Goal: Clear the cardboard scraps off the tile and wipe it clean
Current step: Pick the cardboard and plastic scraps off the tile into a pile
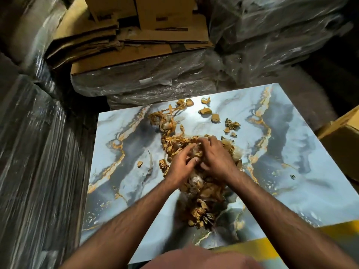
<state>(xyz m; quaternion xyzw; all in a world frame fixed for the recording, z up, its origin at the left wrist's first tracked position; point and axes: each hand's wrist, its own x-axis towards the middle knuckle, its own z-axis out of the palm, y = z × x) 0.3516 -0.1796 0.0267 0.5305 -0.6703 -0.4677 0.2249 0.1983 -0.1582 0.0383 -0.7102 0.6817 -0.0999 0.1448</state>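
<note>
A glossy marbled tile [281, 152], blue-grey with gold veins, lies flat in front of me. A long heap of torn brown cardboard scraps [202, 195] mixed with crumpled clear plastic runs down its middle. More loose scraps [206, 111] lie scattered toward the tile's far edge, and one small piece [139, 164] sits alone to the left. My left hand [180, 167] and my right hand [215, 156] press together on the middle of the heap, fingers curled into the scraps, thumbs touching. The scraps under my palms are hidden.
Flattened cardboard boxes [136, 35] are stacked beyond the tile on plastic-wrapped bundles [145, 82]. A tall wrapped stack [35, 171] stands close on the left. A brown carton [342, 140] sits at the right. A yellow surface [291, 241] shows below the tile's near edge.
</note>
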